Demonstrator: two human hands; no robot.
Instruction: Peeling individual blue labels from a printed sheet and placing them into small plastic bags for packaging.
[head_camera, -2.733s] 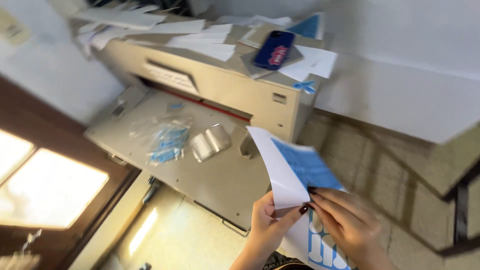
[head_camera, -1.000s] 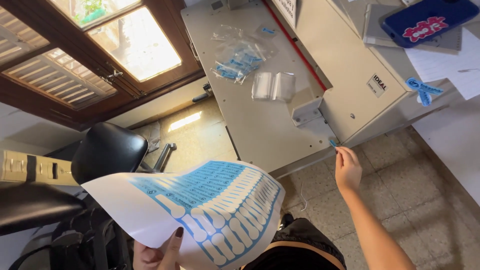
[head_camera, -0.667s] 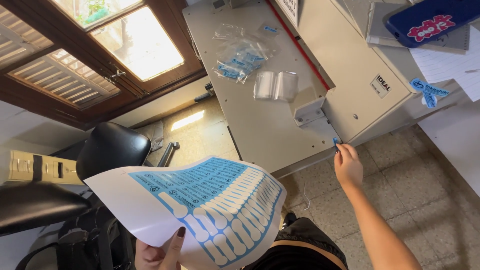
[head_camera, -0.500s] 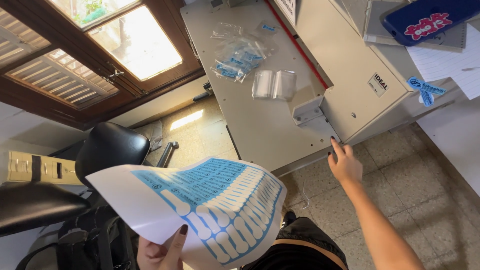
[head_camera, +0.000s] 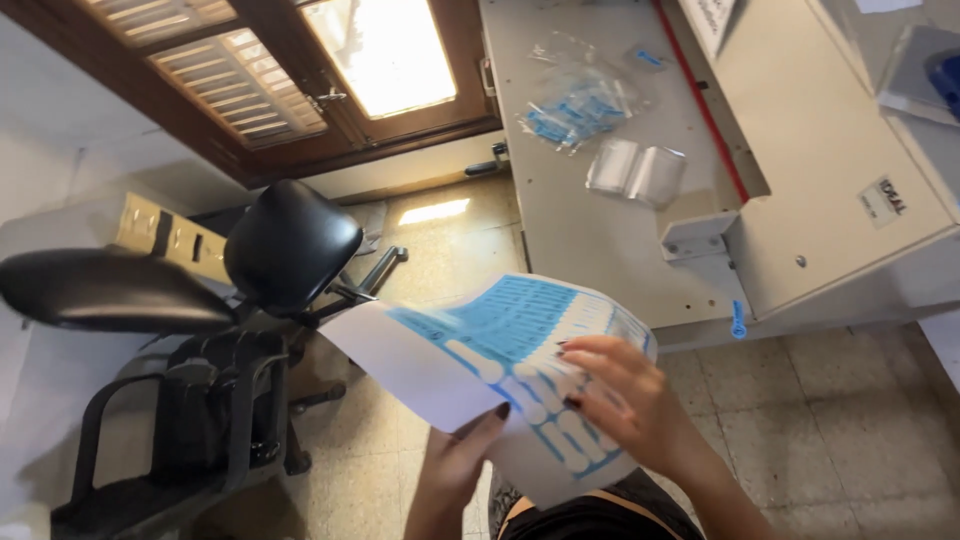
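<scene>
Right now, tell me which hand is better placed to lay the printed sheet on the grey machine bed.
Probably the right hand: it lies on the blue-printed sheet on the side toward the grey machine bed. The left hand pinches the near edge, farther away.

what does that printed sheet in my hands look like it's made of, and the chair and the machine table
Sheet: thin paper, matte, white with blue print; it curls and bends between the left hand and right hand. Chair: probably black vinyl or leather padding, slight sheen. Table: seemingly painted metal, flat grey, with visible screws.
</scene>
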